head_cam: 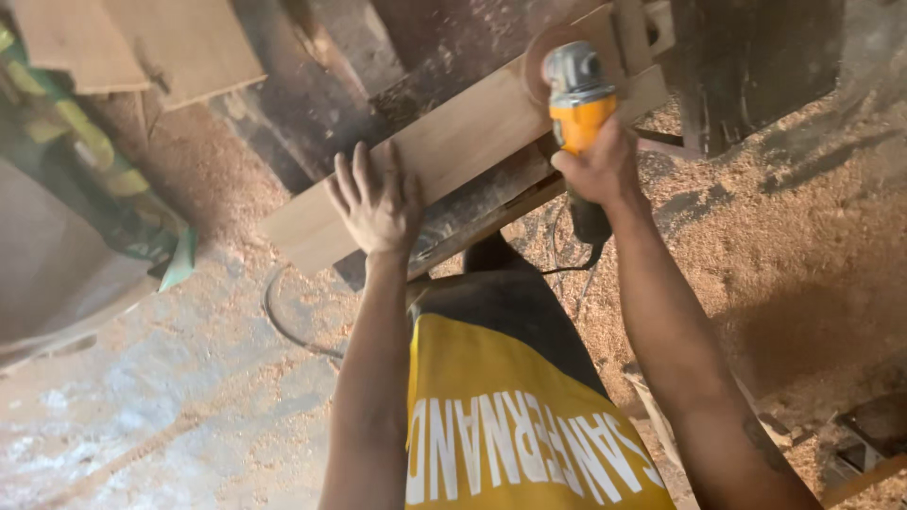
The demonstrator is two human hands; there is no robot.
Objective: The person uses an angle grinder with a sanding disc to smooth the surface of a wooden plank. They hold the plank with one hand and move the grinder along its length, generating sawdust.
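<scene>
Right hand [597,162] is gripping a yellow and grey angle grinder [577,99], its disc meeting the far end of a pale wooden board [444,151]. Left hand [378,200] is lying open, fingers spread, pressing flat on that board, which is resting tilted across a dark workbench [453,57]. Sawdust [756,246] is covering the floor around.

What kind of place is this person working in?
Probably a woodworking shop: sawdust covers the floor, the left hand steadies a plank, and the right hand runs a grinder over it.
</scene>
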